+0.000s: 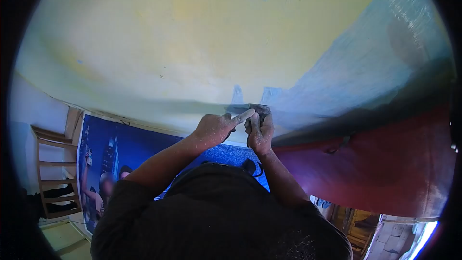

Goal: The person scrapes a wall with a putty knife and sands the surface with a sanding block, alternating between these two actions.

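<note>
A broad, pale yellow surface spans the far side of our view, giving way on the right to a large bluish-white area with an uneven border. Near us, our dark shirt fills the foreground. A red sheet spreads across the right, opposite a blue printed banner and, farther left, a ladder-like wooden frame.

At center, our dusty right hand has its grip closed around a small, dark, flat-edged tool, which sits at the near part of the pale surface, just below two small bluish patches. Our left hand reaches in from the left, index finger extended to the tool, the other fingers curled; whether its grip encloses anything, we cannot tell. Nor can we tell whether the tool's edge touches the surface.

Good handling, in our judgment, calls for a firm right grip close behind the edge, a low and even angle so no corner digs in, and light, steady pressure from the left index finger, its tip well back from the edge.
</note>
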The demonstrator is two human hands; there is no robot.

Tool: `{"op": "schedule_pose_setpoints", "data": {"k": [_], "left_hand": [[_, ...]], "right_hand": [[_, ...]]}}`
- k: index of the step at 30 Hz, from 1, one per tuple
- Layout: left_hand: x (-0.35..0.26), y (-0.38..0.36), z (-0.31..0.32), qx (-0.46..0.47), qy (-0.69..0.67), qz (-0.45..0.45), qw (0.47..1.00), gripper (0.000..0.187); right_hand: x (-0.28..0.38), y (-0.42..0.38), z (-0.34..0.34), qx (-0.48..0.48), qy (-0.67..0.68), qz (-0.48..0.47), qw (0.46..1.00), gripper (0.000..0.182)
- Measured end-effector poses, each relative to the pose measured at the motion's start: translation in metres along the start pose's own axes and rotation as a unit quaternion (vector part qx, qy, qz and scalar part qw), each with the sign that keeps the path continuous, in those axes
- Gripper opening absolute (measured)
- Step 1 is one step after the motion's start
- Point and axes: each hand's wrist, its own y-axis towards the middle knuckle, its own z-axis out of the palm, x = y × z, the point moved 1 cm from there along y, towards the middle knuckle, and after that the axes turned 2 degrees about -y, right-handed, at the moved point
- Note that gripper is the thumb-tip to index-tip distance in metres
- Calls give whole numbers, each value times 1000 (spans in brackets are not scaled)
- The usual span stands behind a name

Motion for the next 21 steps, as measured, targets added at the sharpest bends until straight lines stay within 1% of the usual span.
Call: {"op": "schedule_pose_setpoints", "data": {"k": [3, 6, 8, 9, 10, 13, 14, 17, 20, 21], "left_hand": [[1, -1, 1, -6, 6, 4, 1000, 85], [-1, -1, 6, -35, -20, 5, 999, 86], [1, -1, 8, -3, 2, 4, 1000, 85], [2, 2, 7, 8, 14, 4, 1000, 85], [2, 2, 6, 19, 3, -2, 1000, 83], [-6, -1, 6, -67, -37, 0, 997, 82], [-8, -2, 0, -77, -33, 14, 996, 80], [-3, -1, -1, -13, 32, 16, 999, 81], [-5, -1, -3, 1, 26, 10, 1000, 82], [-7, -1, -1, -19, 7, 7, 1000, 83]], "right_hand": [[8, -2, 0, -4, -2, 20, 1000, 26], [6, -2, 0, 0, 33, 10, 999, 24], [-11, -4, -1, -10, 20, 10, 1000, 24], [-8, 0, 0, -15, 13, 6, 1000, 24], [-5, 2, 0, 3, 27, -20, 999, 24], [16, 5, 4, 3, 2, -62, 998, 23], [23, 3, 3, 4, -20, -60, 998, 24], [13, -2, -1, -7, -11, -23, 1000, 25], [12, 3, -6, 9, -21, 12, 1000, 25], [17, 0, -8, 9, -28, 27, 999, 25]]}}
